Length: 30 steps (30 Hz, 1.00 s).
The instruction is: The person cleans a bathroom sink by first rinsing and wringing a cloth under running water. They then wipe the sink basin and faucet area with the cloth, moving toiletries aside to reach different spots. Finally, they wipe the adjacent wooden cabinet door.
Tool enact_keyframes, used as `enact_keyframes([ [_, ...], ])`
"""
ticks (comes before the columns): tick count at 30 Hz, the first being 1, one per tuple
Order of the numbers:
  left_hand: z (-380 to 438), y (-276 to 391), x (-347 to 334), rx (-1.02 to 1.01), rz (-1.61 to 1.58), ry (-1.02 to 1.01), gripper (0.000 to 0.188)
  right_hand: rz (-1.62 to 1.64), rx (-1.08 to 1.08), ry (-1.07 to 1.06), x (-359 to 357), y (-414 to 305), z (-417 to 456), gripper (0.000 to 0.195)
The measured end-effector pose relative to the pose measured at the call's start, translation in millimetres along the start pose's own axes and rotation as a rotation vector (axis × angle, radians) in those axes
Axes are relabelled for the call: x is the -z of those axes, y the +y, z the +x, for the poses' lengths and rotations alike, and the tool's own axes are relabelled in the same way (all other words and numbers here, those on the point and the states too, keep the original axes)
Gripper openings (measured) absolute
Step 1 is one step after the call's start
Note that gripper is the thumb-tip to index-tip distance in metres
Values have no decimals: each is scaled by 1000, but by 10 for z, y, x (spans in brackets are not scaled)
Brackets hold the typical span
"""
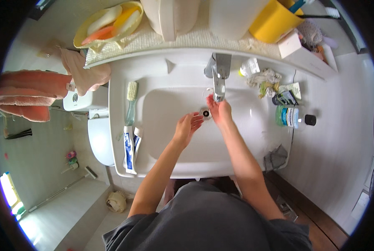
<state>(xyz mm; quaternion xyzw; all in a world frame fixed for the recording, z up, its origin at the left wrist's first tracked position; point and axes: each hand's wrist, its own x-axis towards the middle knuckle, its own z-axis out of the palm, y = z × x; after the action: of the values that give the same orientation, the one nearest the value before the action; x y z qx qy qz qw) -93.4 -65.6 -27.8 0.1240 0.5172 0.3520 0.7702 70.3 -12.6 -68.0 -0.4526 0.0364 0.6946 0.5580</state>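
Both of my hands are inside a white washbasin (168, 138), near its drain (205, 113). My right hand (220, 109) is just below the spout of a chrome faucet (220, 78), palm turned inward, fingers extended and holding nothing. To the left of the drain is my left hand (188, 125), its fingers apart and slightly bent, also holding nothing. The two hands do not touch each other. Whether water runs from the spout cannot be told.
On the basin's left rim lie a scrub brush (131, 103) and toothpaste tubes (129, 150). A mouthwash bottle (290, 116), small tubes and crumpled material lie on the right. The shelf (193, 44) behind holds a yellow cup (275, 22) with toothbrushes and a soap dish (80, 34).
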Motion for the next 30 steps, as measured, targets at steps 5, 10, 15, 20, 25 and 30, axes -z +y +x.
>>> enact_keyframes([
  [5,606,106,-685,188,-395,119,57,-818,528,-22,47,353,-261,58],
  [10,795,-199,-483,151,-463,-279,70,-1123,385,-89,154,319,-310,52],
  [15,423,-81,-920,53,-175,-308,47,-903,50,-168,673,-232,190,47],
  [20,397,-139,-870,108,-373,-40,18,-1186,566,73,-37,-698,-806,32],
  [25,405,-208,-786,119,-34,246,25,-1024,645,208,-825,-1039,-1418,43],
  [30,316,-296,-596,203,-156,330,21,-985,746,125,-1235,-1058,-1256,56],
])
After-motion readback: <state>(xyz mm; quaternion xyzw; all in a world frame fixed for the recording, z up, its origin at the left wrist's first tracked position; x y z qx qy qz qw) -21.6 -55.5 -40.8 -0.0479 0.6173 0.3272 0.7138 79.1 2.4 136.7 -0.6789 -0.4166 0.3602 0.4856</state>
